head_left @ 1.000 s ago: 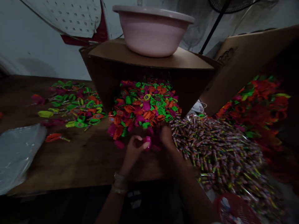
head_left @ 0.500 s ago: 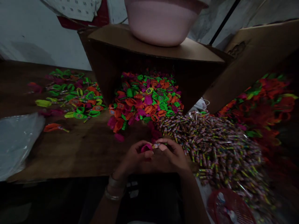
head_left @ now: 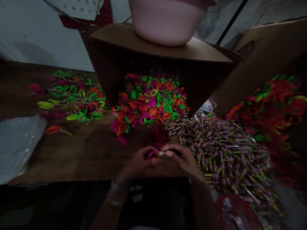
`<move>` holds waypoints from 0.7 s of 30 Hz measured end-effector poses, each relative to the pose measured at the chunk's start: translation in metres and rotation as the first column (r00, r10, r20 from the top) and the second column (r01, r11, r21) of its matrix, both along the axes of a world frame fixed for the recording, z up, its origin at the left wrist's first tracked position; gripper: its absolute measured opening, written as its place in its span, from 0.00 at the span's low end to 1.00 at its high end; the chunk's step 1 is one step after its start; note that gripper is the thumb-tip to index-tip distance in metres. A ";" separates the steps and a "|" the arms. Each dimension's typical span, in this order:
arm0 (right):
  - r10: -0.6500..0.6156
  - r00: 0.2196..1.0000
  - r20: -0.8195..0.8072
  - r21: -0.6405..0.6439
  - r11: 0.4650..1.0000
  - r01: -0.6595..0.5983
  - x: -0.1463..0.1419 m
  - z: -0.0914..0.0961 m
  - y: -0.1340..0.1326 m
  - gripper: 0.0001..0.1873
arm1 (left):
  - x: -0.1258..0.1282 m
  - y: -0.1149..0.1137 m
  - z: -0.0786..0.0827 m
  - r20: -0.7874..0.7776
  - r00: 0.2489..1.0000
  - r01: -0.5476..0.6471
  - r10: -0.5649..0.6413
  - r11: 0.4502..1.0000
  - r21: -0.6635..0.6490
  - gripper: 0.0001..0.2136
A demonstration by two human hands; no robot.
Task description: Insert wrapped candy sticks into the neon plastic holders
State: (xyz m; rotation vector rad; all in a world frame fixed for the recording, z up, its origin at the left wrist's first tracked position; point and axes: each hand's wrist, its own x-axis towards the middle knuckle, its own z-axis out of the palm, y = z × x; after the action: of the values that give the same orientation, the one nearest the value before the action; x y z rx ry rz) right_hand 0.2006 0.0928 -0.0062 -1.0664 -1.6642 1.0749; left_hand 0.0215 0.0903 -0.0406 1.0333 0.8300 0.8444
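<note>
Just above the table's front edge, my left hand [head_left: 140, 163] is closed around a magenta toy watch [head_left: 152, 155], a plastic loop partly covered by my fingers. My right hand [head_left: 185, 159] pinches a small wrapped candy tube [head_left: 161, 153], its near end touching the watch's end. Whether the tube is fixed to the watch I cannot tell. Behind my hands, a heap of orange, green and magenta toy watches [head_left: 153, 102] spills out of a cardboard box [head_left: 105, 60]. Right of my right hand lies a large pile of similar wrapped tubes [head_left: 223, 147].
On the left, toy watches with tubes attached [head_left: 81, 99] lie on the wooden table [head_left: 79, 156], beside clear plastic bags [head_left: 18, 143]. A pink basin [head_left: 168, 24] stands on the box. More watches [head_left: 271, 108] are at right, and a red basket [head_left: 240, 210] sits front right.
Both hands have shifted slightly down and to the right. The watch has turned a little in my left fingers, and the tube stays against its end.
</note>
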 end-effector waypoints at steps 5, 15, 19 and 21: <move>0.008 1.000 0.029 -0.026 1.000 -0.007 0.007 -0.006 0.001 0.07 | 0.001 0.000 -0.002 -0.038 0.999 0.016 -0.015 1.000 0.016 0.12; -0.254 0.929 0.271 0.326 0.932 0.160 -0.012 -0.029 -0.002 0.12 | 0.008 0.006 -0.007 -0.263 0.948 -0.147 0.179 0.980 0.137 0.12; -0.317 0.919 0.233 0.302 0.922 0.242 -0.011 -0.037 -0.002 0.10 | 0.015 -0.002 -0.024 -0.374 0.859 -0.229 0.351 0.915 0.332 0.21; -0.283 0.930 0.236 0.240 0.944 0.226 -0.009 -0.037 -0.002 0.09 | 0.014 -0.004 -0.028 -0.448 0.825 -0.181 0.343 0.913 0.366 0.19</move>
State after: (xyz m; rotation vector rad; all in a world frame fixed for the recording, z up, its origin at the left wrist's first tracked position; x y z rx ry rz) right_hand 0.1916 0.0908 -0.0437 -1.2898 -1.7433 0.5913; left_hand 0.0356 0.0861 -0.0685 1.4774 1.3437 0.9758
